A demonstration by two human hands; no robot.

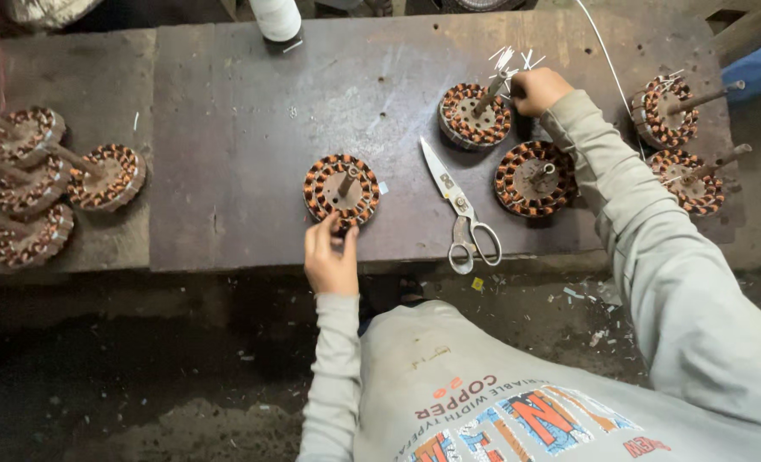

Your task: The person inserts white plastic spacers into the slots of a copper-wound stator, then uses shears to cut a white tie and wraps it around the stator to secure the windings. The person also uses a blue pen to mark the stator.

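Head view, looking down on a dark, scuffed worktop point(252, 128) of flat worn slabs.

Nine round wound stators counted in all: four at far left, three in the middle, two at far right. Each a flat disc ringed with copper-coloured wire coils around a grey metal core, most with a thin steel shaft standing out of the centre.

Left hand point(330, 255) at the near edge, fingers loosely curled, fingertips touching the near rim of the middle stator point(341, 190); not closed around it.

Right hand point(539, 91) stretched further back, closed in a fist just beside the rear stator point(475, 115), among its bundle of white lead wires point(507, 60); what exactly is pinched cannot be told.

A third stator point(535, 178) under the right forearm.

One pair of steel scissors point(459, 208), blades shut, lying between the stators. One white spool point(276, 19) at the far edge. Grey long sleeves.
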